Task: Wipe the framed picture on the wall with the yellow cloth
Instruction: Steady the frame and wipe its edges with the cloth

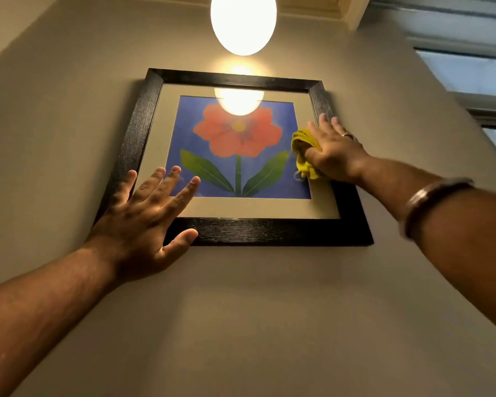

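The framed picture (258, 232) hangs on the beige wall above me: a black frame, a pale mat, and a red flower with green leaves on blue. My right hand (334, 151) presses the crumpled yellow cloth (304, 151) against the glass at the picture's right side, fingers reaching onto the right frame bar. My left hand (149, 213) lies flat with fingers spread on the lower left corner, the thumb resting on the bottom frame bar. It holds nothing.
A lit globe lamp (243, 22) hangs just above the frame and glares in the glass. A window with a blind (467, 73) is at the upper right. Bare wall (241, 325) stretches below the frame.
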